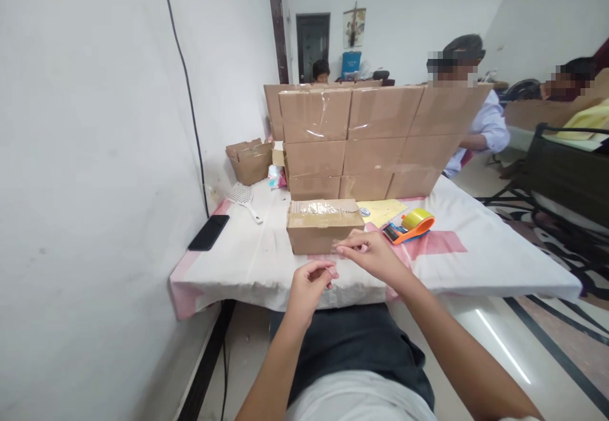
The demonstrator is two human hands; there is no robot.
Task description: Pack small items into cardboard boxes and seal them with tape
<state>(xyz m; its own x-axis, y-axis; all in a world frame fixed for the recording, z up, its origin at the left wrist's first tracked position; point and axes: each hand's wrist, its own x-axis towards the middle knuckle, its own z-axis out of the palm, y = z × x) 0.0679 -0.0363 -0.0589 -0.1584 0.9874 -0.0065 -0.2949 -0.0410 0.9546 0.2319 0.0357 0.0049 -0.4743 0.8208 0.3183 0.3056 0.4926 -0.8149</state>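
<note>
A closed brown cardboard box (326, 238) sits near the front edge of the table, with shiny clear tape across its top. My right hand (364, 250) is at the box's front right, its thumb and fingers pinched on a small see-through piece that looks like clear tape. Below and in front of the box, my left hand (311, 281) is closed in a pinch; whatever is between its fingertips is too small to make out. An orange tape dispenser (413, 224) with a yellowish roll lies to the right of the box.
Behind the box stands a tall cardboard partition (375, 142). On the left of the cloth-covered table (228, 275) are a black phone (209, 232), a white hairbrush (245, 198) and an open carton (250, 161). A yellow sheet (385, 210) lies by the partition. Other people sit beyond.
</note>
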